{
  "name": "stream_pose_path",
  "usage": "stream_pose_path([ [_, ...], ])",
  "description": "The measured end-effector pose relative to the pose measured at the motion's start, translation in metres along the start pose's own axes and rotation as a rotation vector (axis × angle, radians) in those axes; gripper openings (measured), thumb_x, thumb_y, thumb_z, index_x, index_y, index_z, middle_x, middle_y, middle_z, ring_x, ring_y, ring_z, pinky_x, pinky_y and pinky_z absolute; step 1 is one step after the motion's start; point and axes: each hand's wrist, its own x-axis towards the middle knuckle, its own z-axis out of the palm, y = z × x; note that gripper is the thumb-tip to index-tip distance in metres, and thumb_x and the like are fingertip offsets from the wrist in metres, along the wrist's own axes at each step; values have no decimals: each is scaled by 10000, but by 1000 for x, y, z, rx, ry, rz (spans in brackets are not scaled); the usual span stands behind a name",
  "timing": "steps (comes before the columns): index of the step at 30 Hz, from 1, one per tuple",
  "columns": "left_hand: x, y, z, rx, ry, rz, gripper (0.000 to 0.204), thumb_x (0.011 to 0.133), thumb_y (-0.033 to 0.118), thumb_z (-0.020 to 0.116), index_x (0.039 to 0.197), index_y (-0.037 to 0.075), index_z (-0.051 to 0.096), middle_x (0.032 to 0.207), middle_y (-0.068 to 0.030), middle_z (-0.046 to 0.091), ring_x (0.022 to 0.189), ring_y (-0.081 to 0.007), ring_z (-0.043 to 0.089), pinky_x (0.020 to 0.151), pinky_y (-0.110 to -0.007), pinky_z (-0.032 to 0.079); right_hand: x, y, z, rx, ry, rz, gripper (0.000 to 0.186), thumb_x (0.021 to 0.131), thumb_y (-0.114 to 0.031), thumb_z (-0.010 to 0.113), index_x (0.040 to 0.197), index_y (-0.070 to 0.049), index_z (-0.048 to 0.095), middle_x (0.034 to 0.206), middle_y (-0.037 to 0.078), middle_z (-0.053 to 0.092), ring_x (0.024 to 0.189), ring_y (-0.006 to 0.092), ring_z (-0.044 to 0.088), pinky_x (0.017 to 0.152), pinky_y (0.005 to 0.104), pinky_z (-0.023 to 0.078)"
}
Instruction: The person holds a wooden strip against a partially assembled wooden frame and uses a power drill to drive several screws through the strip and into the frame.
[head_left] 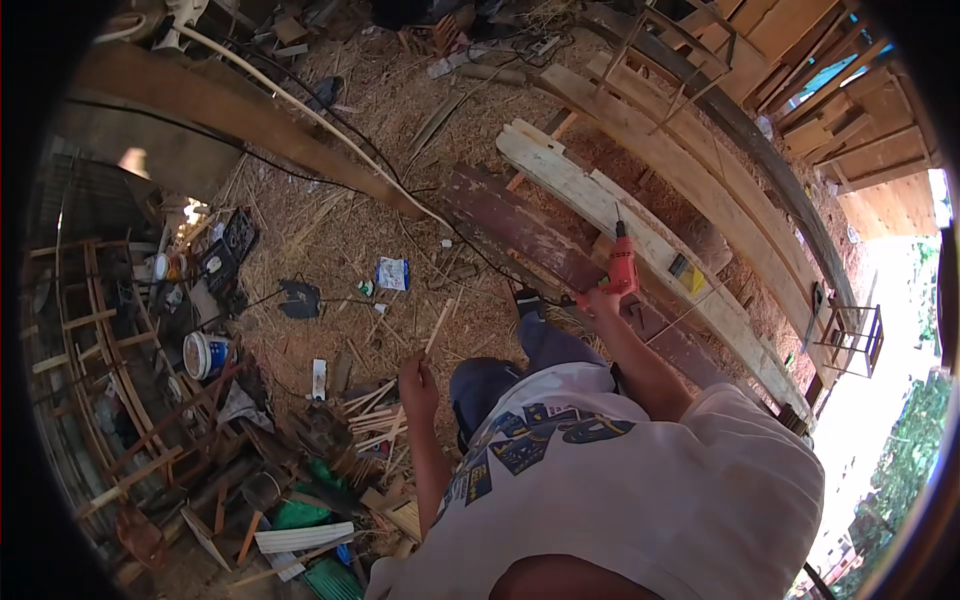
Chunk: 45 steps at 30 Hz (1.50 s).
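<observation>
currently, your right hand (600, 301) is closed round the drill (622, 265), bit (619, 212) pointing away from that grip over a pale plank (560, 180); your left hand (418, 380) clasps a stick (441, 322) that juts forward beyond it.

Red power drill (622, 268): black chuck (620, 229) pointing away from wearer, gripped at handle, right of centre. Pale wood strip (442, 322): thin, slanted, held left of centre; lower end seemingly hidden.

A pale short-sleeved T-shirt (640, 480) bears a dark blue and yellow print (526, 452). Below show blue trousers (553, 343) and dark footwear (527, 301).
</observation>
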Motion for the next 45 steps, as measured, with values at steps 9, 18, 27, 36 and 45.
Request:
stream_pose_path([
  [9, 102, -71, -67, -162, 130, 203, 243, 1124, 75, 539, 1287, -19, 693, 1099, -210, 662, 969, -376, 668, 846, -510, 530, -72, -41, 59, -119, 281, -307, 580, 875, -208, 728, 1389, 9, 570, 1157, 187, 726, 963, 307, 769, 711, 420, 617],
  [18, 126, -170, -163, -207, 99, 259, 243, 1111, 86, 556, 1283, -18, 691, 1102, -207, 669, 926, -382, 676, 806, -473, 533, -156, -9, 129, 106, -29, -415, 288, 943, -217, 714, 1112, 13, 747, 947, 80, 718, 857, 182, 684, 745, 369, 557],
  [27, 67, -321, -213, -85, 84, -24, 279, 1133, 126, 549, 1334, -1, 695, 1087, -219, 651, 926, -402, 663, 817, -516, 525, -287, 30, 240, -316, -275, -398, 276, 1040, -198, 649, 1250, -31, 712, 1054, 71, 758, 860, 170, 725, 735, 340, 553],
  [36, 35, -331, -196, -94, 151, -161, 289, 1119, 143, 584, 1325, -22, 702, 1129, -224, 726, 963, -344, 719, 849, -489, 557, -282, 18, 271, -559, -400, -537, 342, 1030, -184, 650, 1316, -5, 702, 1070, 85, 759, 881, 161, 712, 783, 334, 580],
  [45, 73, -341, -100, -175, 226, -297, 237, 1025, 29, 624, 1231, -4, 737, 1056, -219, 667, 897, -417, 648, 794, -495, 520, -128, 83, 350, -987, -478, -629, 323, 1050, -244, 621, 1260, -7, 685, 985, 83, 719, 865, 176, 688, 763, 369, 560],
])
